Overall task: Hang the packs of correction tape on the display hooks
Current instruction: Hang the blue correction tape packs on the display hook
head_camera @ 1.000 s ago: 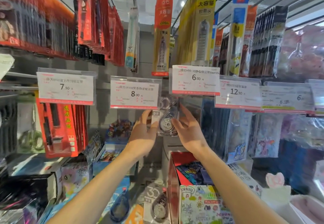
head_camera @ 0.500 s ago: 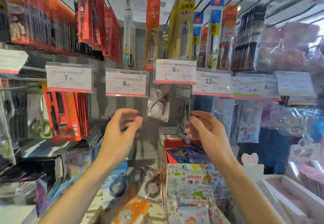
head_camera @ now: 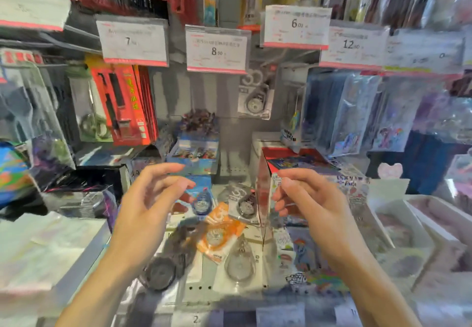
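Clear-fronted, one correction tape pack (head_camera: 255, 96) is hung on a far hook below the price tags (head_camera: 216, 50). More packs (head_camera: 219, 232) are scattered on the near shelf (head_camera: 199, 298). Both the left hand (head_camera: 150, 204) and right hand (head_camera: 309, 204) are held above them, fingers loosely apart, apparently holding nothing, though the view is blurred.

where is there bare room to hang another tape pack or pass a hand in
Bare grey back panel between the red packs and the hung tape pack, under the 8.00 tag. Crowded: loose tape packs on the shelf below both empty hands, left, right.
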A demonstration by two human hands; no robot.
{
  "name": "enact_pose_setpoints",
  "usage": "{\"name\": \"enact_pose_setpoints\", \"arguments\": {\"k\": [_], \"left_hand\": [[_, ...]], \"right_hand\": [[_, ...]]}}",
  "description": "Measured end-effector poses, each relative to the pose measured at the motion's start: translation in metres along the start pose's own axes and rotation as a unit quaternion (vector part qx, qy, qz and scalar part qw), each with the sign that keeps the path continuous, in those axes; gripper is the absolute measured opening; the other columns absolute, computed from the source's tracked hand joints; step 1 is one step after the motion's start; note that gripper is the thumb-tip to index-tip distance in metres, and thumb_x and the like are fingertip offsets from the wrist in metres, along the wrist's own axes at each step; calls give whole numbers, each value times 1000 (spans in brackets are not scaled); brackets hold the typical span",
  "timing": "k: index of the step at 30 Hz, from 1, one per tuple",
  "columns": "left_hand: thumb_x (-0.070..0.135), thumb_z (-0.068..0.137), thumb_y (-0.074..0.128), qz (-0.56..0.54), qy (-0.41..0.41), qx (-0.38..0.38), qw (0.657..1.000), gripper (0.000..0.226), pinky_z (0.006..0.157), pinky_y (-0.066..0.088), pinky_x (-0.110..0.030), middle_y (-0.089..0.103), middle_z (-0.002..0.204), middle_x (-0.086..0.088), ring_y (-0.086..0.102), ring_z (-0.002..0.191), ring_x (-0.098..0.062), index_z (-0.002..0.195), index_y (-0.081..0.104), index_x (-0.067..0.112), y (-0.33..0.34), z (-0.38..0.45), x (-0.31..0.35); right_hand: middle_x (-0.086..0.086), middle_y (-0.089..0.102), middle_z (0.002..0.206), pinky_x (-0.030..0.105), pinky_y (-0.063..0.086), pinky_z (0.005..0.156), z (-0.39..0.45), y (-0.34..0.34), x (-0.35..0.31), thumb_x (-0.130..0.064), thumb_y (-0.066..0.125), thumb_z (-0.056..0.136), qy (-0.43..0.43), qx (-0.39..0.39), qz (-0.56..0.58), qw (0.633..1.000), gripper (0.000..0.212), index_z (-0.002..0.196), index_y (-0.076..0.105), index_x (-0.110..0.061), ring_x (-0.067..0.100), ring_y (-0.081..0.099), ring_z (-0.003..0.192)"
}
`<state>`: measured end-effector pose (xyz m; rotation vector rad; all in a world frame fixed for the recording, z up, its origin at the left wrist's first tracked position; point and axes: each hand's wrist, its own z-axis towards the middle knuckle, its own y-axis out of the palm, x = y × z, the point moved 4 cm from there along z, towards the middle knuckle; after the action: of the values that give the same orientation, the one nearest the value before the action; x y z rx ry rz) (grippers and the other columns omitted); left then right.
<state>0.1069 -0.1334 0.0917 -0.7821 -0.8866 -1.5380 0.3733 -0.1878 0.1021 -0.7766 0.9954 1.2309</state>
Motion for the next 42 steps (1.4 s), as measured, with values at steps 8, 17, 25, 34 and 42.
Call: {"name": "enact_pose_setpoints", "arguments": {"k": [8,17,25,34,42], "left_hand": [[28,85,70,-4,-15,-38,999,17,68,55,-13,80,91,-2,74,75,-8,101,71,32,-82,21,-17],[13,93,73,133,-120,-200,963,21,70,51,-27,70,84,-1,63,75,-17,102,66,31,-134,33,-76],[25,87,69,425,-82,-417,799,31,79,38,-2,60,106,17,51,87,9,117,63,33,-138,25,-92],[14,79,77,365,-110,-435,816,29,73,40,-2,62,92,26,56,86,19,100,70,33,-141,29,-99],[-6,71,82,68,-235,-296,923,35,70,53,-21,78,86,3,67,74,-13,98,76,16,-140,60,-87]], "right_hand": [[9,72,73,21,58,59,5,79,9,-4,59,101,10,49,4,999,14,111,68,0,17,64,61],[3,67,82,15,49,68,9,160,66,-13,66,99,108,-83,-230,963,12,110,71,-11,11,61,75],[-24,64,77,7,42,65,6,193,106,-30,78,91,124,-274,-382,874,25,114,73,-20,-9,53,64],[-14,64,112,15,43,91,8,203,118,-49,82,81,35,-358,-452,816,50,126,70,-32,2,54,103],[3,66,79,15,40,48,26,185,109,-15,87,83,177,-300,-183,919,31,107,68,-13,2,53,54]]}}
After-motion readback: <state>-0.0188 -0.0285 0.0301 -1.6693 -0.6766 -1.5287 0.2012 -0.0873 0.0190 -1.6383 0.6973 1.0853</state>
